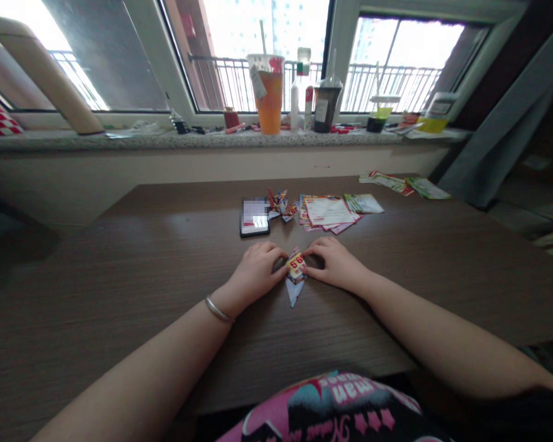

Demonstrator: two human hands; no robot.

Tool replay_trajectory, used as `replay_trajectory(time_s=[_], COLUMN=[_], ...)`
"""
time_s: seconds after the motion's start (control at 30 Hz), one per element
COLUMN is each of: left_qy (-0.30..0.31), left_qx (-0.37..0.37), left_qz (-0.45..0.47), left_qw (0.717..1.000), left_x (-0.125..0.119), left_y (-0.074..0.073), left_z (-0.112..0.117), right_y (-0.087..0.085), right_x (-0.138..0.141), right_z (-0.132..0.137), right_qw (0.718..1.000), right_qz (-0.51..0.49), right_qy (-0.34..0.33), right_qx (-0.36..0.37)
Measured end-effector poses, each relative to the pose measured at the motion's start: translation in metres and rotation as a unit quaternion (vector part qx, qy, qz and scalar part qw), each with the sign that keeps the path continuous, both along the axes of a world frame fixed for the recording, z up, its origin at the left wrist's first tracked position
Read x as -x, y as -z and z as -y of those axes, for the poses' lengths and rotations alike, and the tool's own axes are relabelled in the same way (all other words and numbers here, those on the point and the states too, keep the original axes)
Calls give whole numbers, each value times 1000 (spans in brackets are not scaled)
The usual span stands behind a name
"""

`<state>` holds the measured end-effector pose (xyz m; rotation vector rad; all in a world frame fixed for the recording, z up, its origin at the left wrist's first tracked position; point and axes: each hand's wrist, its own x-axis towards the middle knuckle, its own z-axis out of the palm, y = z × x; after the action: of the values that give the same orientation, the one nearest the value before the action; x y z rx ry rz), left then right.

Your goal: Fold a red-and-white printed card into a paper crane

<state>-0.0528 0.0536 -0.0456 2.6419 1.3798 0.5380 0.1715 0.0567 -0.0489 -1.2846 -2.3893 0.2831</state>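
Observation:
A small piece of folded printed paper lies on the brown table in front of me. It is kite-shaped, with red digits on yellow at its upper part and a pale pointed end toward me. My left hand pinches its left edge between thumb and fingers. From the other side, my right hand pinches the right edge in the same way. Just beyond the hands lie a phone with a lit screen and some folded paper pieces in similar print.
A stack of printed sheets lies behind my right hand, with green-edged papers beside it. More leaflets are at the table's far right corner. The stone windowsill bears an orange drink cup, bottles and a dark cup.

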Motion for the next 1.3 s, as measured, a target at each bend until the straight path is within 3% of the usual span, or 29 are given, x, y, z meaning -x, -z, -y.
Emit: replay_trajectory(time_s=[0.37, 0.57, 0.8, 1.3], left_qy=[39, 23, 94, 149], left_qx=[44, 50, 26, 5], left_qz=[80, 99, 141, 103], left_qw=[995, 994, 985, 984], left_x=[4, 4, 3, 7], left_y=[5, 8, 11, 17], left_z=[-9, -9, -12, -18], right_y=[7, 14, 11, 6], right_x=[-2, -2, -1, -4], right_z=[-7, -13, -14, -11], right_qw=[999, 995, 990, 985], right_qz=[-45, -91, -106, -74], right_qy=[-16, -48, -89, -153], right_qx=[10, 5, -11, -2])
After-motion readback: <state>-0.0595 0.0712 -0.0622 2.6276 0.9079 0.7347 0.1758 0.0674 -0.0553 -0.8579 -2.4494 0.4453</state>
